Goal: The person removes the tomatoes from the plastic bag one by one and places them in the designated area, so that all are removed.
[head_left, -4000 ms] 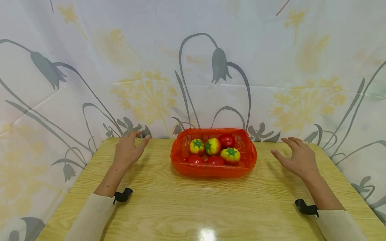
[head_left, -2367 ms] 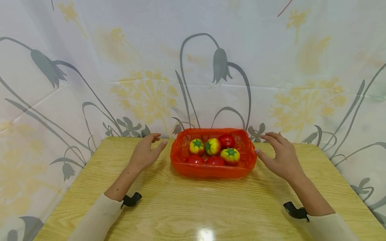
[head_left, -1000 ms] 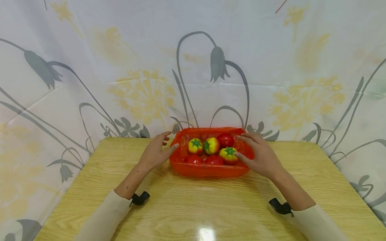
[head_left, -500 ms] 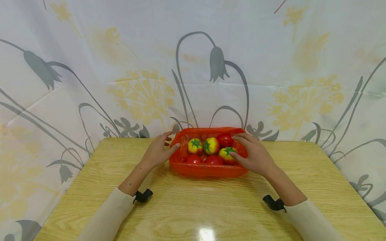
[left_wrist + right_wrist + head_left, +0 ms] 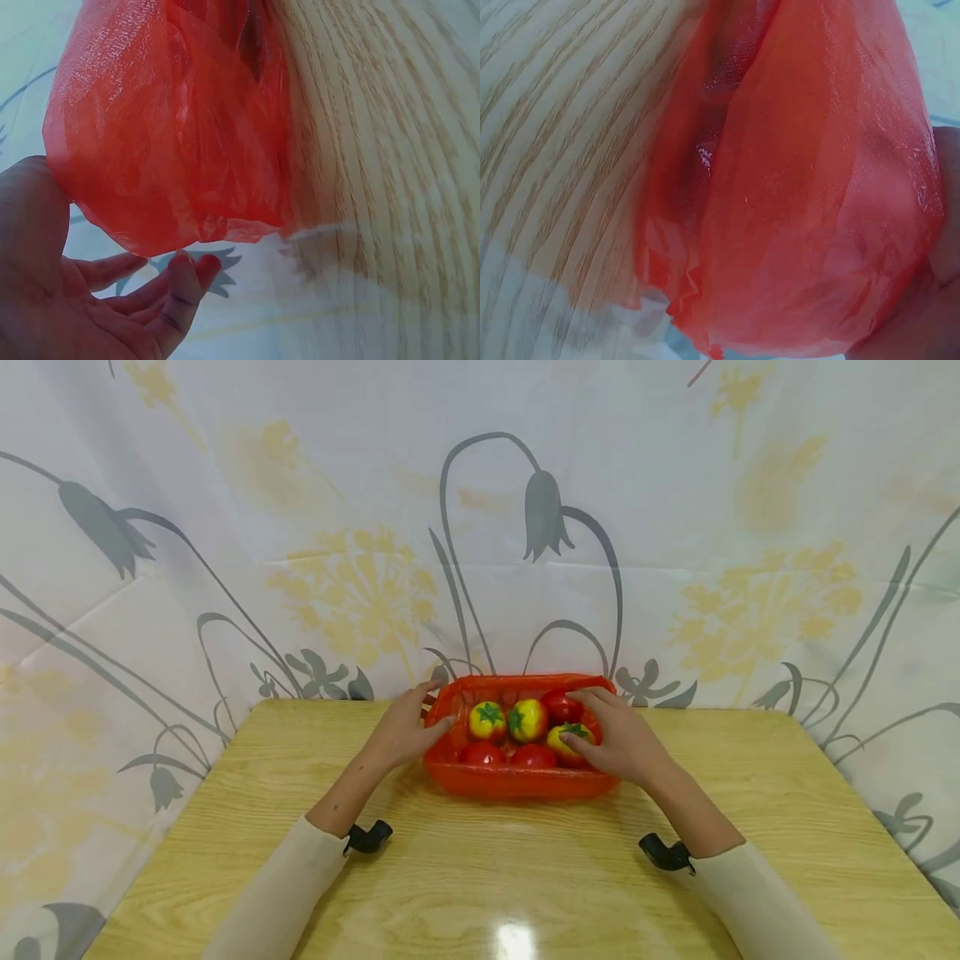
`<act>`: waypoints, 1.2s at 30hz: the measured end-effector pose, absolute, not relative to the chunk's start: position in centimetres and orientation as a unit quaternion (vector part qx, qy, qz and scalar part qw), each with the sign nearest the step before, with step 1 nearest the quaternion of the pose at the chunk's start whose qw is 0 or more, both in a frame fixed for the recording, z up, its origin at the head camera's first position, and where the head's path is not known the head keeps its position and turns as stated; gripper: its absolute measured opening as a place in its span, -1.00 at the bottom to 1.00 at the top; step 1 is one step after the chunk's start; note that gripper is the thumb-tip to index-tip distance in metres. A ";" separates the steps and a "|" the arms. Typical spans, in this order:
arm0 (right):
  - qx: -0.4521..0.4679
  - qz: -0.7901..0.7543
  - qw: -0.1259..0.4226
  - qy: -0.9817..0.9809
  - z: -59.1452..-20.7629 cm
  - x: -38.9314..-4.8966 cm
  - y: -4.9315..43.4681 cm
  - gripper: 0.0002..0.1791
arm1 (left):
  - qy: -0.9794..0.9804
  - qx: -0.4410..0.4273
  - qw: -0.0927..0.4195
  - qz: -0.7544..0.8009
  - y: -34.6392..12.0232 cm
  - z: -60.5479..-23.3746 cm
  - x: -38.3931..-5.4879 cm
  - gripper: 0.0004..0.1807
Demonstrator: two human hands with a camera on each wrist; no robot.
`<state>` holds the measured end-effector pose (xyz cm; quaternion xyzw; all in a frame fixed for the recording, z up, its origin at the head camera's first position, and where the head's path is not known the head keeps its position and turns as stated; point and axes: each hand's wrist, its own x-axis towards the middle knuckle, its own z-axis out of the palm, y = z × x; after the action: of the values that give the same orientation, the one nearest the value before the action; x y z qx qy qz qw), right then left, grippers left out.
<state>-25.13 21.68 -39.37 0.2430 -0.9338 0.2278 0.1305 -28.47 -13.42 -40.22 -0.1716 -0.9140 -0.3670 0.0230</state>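
Note:
An orange-red container with thin crinkled plastic around it (image 5: pixel 517 783) stands at the table's far side. Inside lie three yellow-and-red fruits with green star-shaped tops, one of them a front-right fruit (image 5: pixel 566 739), plus shiny plain red ones such as a back red fruit (image 5: pixel 557 704). My left hand (image 5: pixel 405 727) is at the container's left end, thumb at the rim; in the left wrist view its loosely bent fingers (image 5: pixel 184 289) lie beyond the plastic. Over the right end reaches my right hand (image 5: pixel 618 739), thumb and fingers spread above the fruits. Plastic hides most of it in the right wrist view.
The pale wooden table (image 5: pixel 480 877) spreads out before the container. Close behind hangs a white cloth (image 5: pixel 337 485) with grey and yellow flower prints. Each wrist wears a black camera mount, such as the left mount (image 5: pixel 369 837).
Both hands have come inward from the two sides to the container's ends. Lately the right hand has moved slightly further left over the fruits. Container and fruits appear unmoved.

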 end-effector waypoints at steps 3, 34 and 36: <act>0.240 0.227 0.113 -0.937 -39.2 -25.1 21.8 -0.32 | -0.912 -0.164 0.022 -0.376 -13.6 -40.1 -28.3 -0.25; 0.256 0.216 0.059 -0.940 -40.1 -25.0 22.3 -0.50 | -0.911 -0.106 0.032 -0.398 -13.7 -40.0 -27.4 -0.44; 0.254 0.214 0.057 -0.942 -40.2 -25.0 22.3 -0.49 | -0.911 -0.107 0.033 -0.396 -13.7 -40.1 -27.4 -0.45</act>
<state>-25.03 22.28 -40.15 0.2535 -0.9416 0.2141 0.0571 -27.38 -13.73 -40.14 -0.1070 -0.9113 -0.3961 0.0331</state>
